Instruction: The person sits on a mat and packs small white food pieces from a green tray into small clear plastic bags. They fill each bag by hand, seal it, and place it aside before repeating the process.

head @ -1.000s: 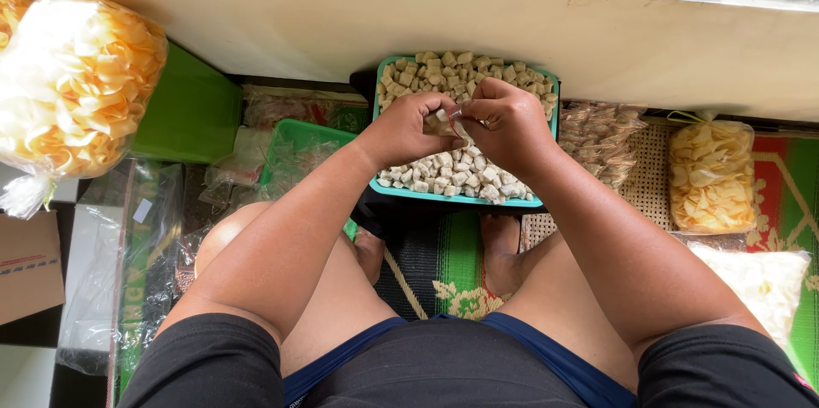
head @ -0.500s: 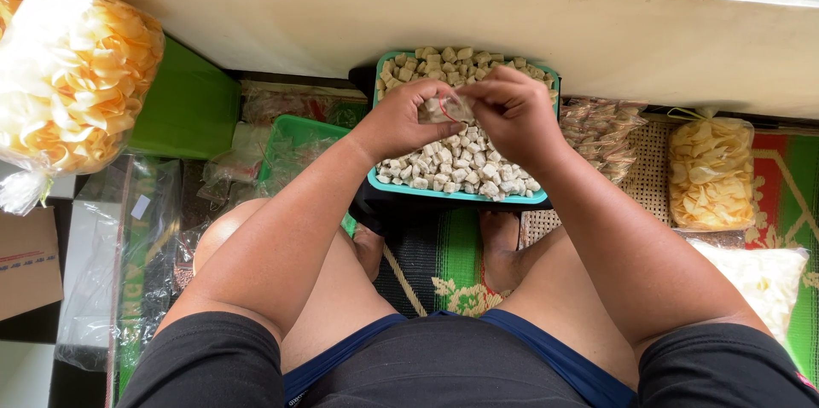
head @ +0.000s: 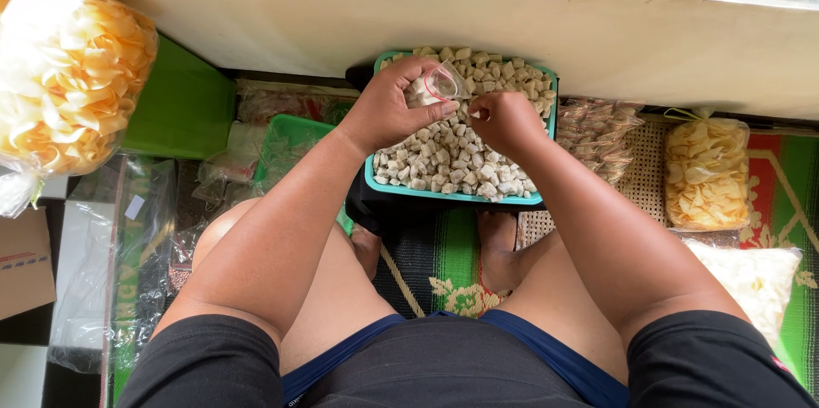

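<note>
Both hands work over the green tray point(head: 375, 176) of pale snack chunks point(head: 452, 156), set on the mat's far edge by the wall. Her left hand point(head: 394, 105) grips a small clear bag point(head: 442, 84), held open above the chunks; the right hand point(head: 505, 118) is pinched shut just beside it, fingers curled over the pile.

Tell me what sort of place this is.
Probably a home snack-packing spot on the floor. The person sits on a woven mat, the left hand holds a small clear bag over a teal tray of pale snack pieces, and bags of yellow chips lie around.
</note>
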